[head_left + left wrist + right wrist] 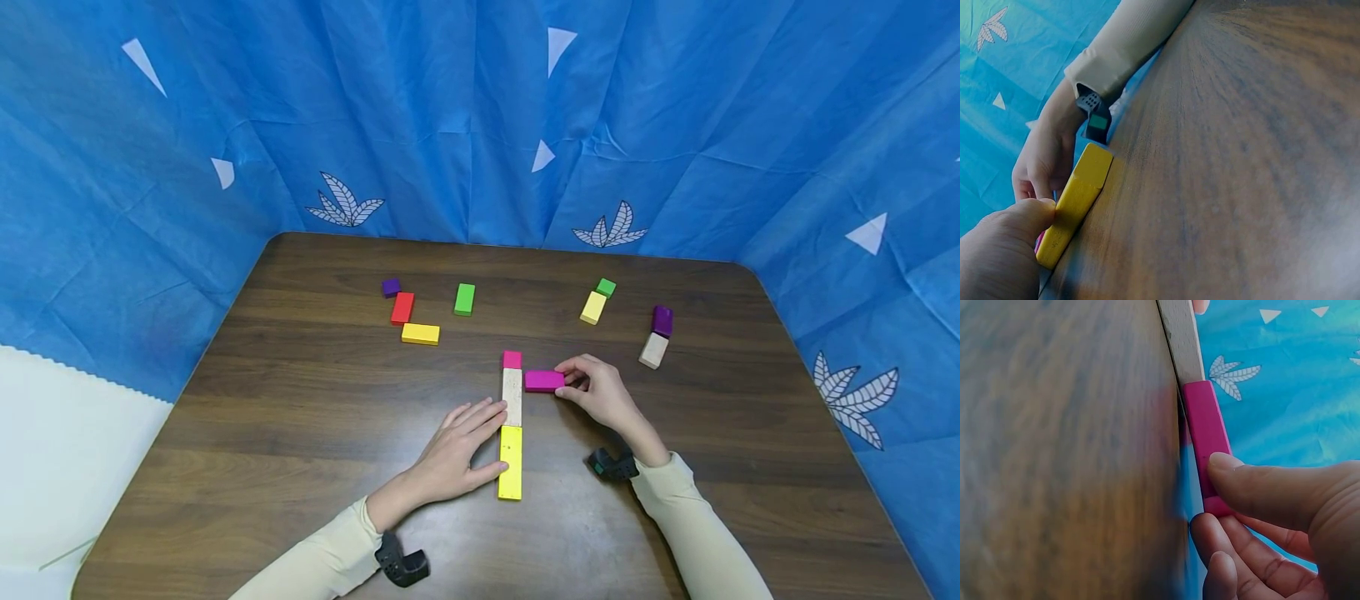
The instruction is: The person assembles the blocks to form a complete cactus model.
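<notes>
A yellow block (510,463), a whitish block (512,397) and a small pink block (512,360) lie end to end in a line on the table. My left hand (459,450) rests beside that line, its fingertips touching the whitish block and its thumb on the yellow block (1075,206). With thumb and fingers my right hand (600,396) pinches the right end of a magenta block (544,381). This block (1207,431) lies crosswise, its left end close to the whitish block's upper part; whether they touch I cannot tell.
Behind on the left lie purple (391,287), red (402,308), orange-yellow (421,334) and green (464,299) blocks. Back right are a small green block (606,287) against a pale yellow one (592,307), and a purple block (662,321) against a whitish one (653,351). A blue curtain (450,125) hangs behind.
</notes>
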The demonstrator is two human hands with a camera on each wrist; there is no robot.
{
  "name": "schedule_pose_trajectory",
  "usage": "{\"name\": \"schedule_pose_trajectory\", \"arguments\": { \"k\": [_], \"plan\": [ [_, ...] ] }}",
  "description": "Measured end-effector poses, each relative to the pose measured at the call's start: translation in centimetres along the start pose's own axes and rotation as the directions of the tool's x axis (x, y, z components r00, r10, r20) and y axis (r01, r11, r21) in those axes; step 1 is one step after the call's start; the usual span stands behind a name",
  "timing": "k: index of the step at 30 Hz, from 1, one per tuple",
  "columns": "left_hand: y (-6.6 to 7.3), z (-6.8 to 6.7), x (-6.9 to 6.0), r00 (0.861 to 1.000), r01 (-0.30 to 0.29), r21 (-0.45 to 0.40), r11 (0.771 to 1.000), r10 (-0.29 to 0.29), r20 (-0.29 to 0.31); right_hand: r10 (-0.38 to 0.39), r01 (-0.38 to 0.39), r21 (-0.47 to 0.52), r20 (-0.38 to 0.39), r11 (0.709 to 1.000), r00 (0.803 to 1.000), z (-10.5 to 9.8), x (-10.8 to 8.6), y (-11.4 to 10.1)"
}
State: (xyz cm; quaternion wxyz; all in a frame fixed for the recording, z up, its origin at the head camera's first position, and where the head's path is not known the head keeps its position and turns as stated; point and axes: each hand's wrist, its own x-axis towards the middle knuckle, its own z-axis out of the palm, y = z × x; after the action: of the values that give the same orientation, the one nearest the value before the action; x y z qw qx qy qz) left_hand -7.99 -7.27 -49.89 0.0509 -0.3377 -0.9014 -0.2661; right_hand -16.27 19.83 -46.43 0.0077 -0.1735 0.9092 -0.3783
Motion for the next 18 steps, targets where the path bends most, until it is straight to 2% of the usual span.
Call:
{"name": "schedule_pose_trajectory", "arguments": {
  "k": [18],
  "plan": [
    [-0.03,0.05,0.00,1.000,0.010,-0.023,1.000,-0.010,0.013,0.000,0.000,0.004,0.013,1.000,1.000,0.74,0.03,0.05]
  ]
}}
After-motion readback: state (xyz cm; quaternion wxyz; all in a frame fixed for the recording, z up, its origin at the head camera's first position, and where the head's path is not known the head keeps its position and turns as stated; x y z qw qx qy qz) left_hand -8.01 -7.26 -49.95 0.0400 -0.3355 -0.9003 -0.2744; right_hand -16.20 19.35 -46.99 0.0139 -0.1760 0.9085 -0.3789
